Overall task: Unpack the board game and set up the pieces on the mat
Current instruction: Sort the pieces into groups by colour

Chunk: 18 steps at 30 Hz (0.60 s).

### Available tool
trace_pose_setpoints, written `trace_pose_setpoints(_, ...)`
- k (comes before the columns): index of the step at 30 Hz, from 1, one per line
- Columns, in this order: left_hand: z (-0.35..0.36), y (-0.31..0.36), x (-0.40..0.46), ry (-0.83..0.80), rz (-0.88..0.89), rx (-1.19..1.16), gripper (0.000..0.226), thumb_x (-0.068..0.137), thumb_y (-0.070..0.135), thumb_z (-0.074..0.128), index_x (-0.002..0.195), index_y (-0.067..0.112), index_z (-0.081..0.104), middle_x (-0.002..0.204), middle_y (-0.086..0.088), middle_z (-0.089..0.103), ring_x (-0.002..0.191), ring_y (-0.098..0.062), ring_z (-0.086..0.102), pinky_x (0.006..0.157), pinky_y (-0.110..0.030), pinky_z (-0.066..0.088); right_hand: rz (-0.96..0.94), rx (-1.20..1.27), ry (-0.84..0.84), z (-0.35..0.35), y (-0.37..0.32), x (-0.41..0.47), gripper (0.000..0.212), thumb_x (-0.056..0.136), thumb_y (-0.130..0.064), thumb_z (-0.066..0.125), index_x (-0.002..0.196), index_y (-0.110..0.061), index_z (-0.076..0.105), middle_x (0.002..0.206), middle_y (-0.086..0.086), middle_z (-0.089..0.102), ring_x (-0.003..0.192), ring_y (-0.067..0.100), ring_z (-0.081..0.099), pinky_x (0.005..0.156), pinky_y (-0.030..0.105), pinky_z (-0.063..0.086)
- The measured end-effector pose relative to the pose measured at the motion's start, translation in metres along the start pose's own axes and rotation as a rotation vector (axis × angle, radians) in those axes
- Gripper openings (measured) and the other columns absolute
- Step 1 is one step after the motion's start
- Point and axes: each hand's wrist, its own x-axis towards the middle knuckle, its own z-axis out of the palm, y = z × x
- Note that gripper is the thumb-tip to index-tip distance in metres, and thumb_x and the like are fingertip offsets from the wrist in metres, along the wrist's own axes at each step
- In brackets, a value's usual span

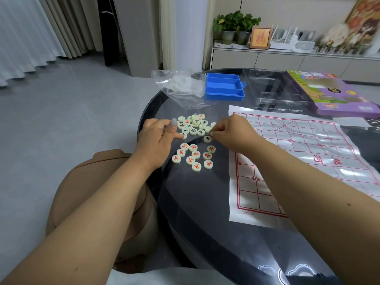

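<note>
Cream round chess pieces lie on the dark glass table (195,206), left of the white mat (304,145) with its red grid. A mixed pile of pieces (194,125) lies farther back, and a sorted group with red characters (193,155) lies nearer. One black-character piece (207,138) lies alone between them. My left hand (158,136) touches a piece at the pile's left edge with an outstretched finger. My right hand (232,130) pinches a piece at the pile's right edge with curled fingertips. No pieces stand on the mat.
An open blue plastic case (225,86) sits behind the pile, with a crumpled clear bag (181,87) to its left. A clear plastic insert tray (277,89) and the purple game box (333,93) lie at the back right. My knee is under the table's left edge.
</note>
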Motion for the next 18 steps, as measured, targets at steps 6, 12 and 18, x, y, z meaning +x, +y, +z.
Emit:
trace_pose_setpoints(6, -0.001, 0.004, -0.001, -0.006, 0.004, -0.009, 0.073, 0.091, 0.059, 0.015, 0.103, 0.017, 0.075, 0.097, 0.032, 0.052, 0.121, -0.006, 0.035, 0.098, -0.018, 0.020, -0.009, -0.097, 0.000, -0.002, 0.000, 0.013, 0.029, 0.089, -0.026, 0.063, 0.117, -0.020, 0.065, 0.107, 0.001, 0.066, 0.087, 0.014, 0.056, 0.074, 0.025, 0.044)
trace_pose_setpoints(12, -0.001, 0.002, 0.000, -0.003, 0.002, -0.020, 0.069, 0.095, 0.056, 0.017, 0.102, 0.018, 0.075, 0.097, 0.033, 0.053, 0.120, -0.005, 0.034, 0.099, -0.019, 0.021, 0.002, -0.198, -0.082, 0.003, -0.001, 0.023, 0.027, 0.090, -0.033, 0.062, 0.111, -0.016, 0.066, 0.105, 0.006, 0.066, 0.093, 0.021, 0.060, 0.074, 0.030, 0.047)
trace_pose_setpoints(18, 0.000, -0.002, 0.001, 0.019, 0.000, -0.019, 0.071, 0.093, 0.060, 0.017, 0.099, 0.020, 0.076, 0.109, 0.017, 0.060, 0.120, -0.006, 0.036, 0.098, -0.018, 0.022, 0.106, -0.111, -0.068, 0.001, 0.001, 0.025, 0.030, 0.096, -0.027, 0.050, 0.098, -0.002, 0.068, 0.087, 0.017, 0.064, 0.075, 0.023, 0.055, 0.067, 0.031, 0.044)
